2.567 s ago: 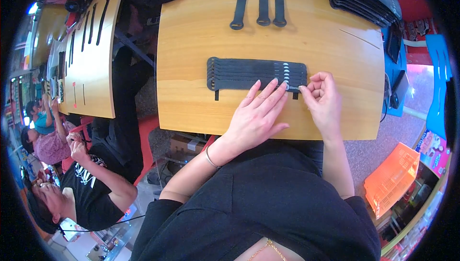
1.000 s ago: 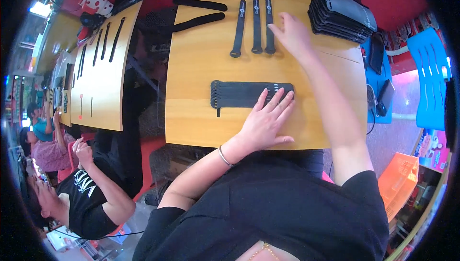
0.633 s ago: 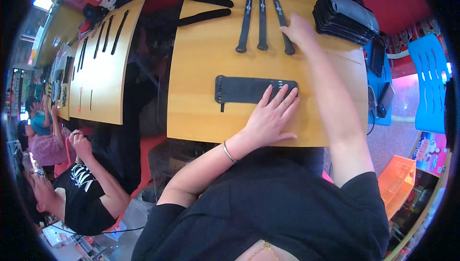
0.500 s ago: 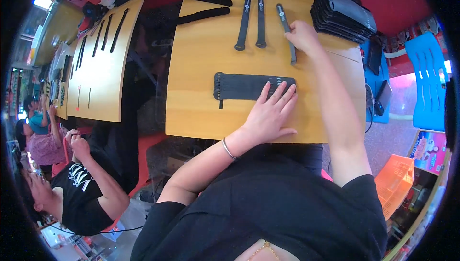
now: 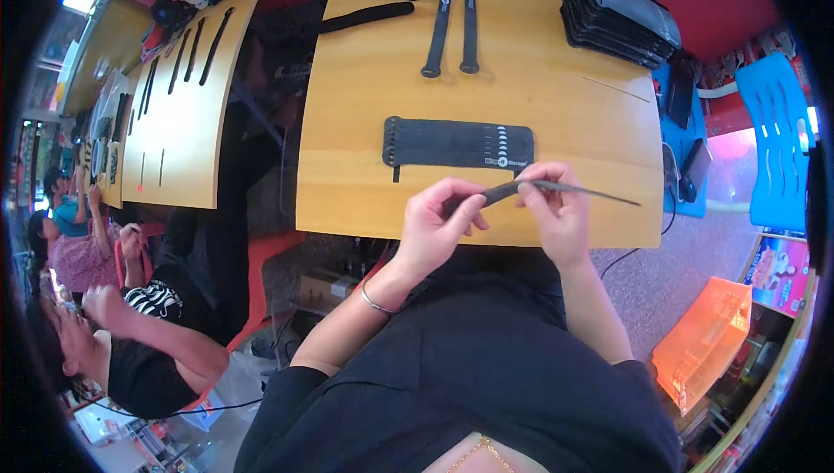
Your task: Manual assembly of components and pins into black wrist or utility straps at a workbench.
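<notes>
A thin dark grey strap (image 5: 499, 192) is stretched between my two hands above the table's near edge. My left hand (image 5: 440, 218) pinches its left end. Farther right, my right hand (image 5: 554, 215) grips it between thumb and fingers, and the free end points out to the right. Just beyond my hands lies a flat stack of dark grey straps (image 5: 443, 143), side by side, with white marks on its right part. Two loose straps, a left one (image 5: 439, 30) and a right one (image 5: 470, 28), lie lengthwise farther back.
Two black fuzzy strips (image 5: 369, 18) lie at the table's (image 5: 347, 125) far left. A pile of black packs (image 5: 617, 17) stands at the far right. To the left, a co-worker (image 5: 165, 325) sits by another table (image 5: 178, 134) with straps. An orange crate (image 5: 704, 338) is at lower right.
My right hand has picked up the rightmost loose strap and brought it toward me. My left hand has left the flat stack and now holds the strap too. The co-worker's arm has moved.
</notes>
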Action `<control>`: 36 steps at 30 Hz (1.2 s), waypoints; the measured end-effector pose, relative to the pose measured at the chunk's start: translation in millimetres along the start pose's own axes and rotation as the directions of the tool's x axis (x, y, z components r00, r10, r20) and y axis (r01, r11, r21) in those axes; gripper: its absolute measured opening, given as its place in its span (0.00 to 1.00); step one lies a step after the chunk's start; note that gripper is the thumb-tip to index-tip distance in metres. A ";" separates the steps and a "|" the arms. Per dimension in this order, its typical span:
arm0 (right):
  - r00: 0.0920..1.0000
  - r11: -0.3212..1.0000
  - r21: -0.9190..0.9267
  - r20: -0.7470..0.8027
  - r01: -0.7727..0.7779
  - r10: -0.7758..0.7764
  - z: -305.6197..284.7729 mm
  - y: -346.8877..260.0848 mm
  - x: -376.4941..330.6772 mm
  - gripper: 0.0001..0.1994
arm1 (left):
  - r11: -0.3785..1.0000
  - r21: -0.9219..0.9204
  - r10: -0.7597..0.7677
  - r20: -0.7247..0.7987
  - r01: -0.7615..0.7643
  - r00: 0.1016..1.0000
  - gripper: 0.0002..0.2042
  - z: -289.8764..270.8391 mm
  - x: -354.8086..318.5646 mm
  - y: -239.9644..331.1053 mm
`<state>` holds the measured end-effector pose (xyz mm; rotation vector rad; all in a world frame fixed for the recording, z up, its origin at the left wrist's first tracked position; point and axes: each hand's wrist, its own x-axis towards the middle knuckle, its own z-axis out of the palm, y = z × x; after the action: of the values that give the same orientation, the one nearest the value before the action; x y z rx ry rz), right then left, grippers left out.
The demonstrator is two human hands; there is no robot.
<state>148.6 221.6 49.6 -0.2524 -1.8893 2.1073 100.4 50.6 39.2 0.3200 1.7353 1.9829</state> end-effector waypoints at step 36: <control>0.981 0.966 -0.180 -0.091 -0.185 0.170 -32.5 36.6 14.8 0.07 | 0.835 0.549 0.257 -0.329 -0.037 0.909 0.06 -97.6 17.7 -17.0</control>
<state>141.4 253.7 10.5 -0.5542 -2.0920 1.9957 42.2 -23.5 3.7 0.2564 2.6006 1.7041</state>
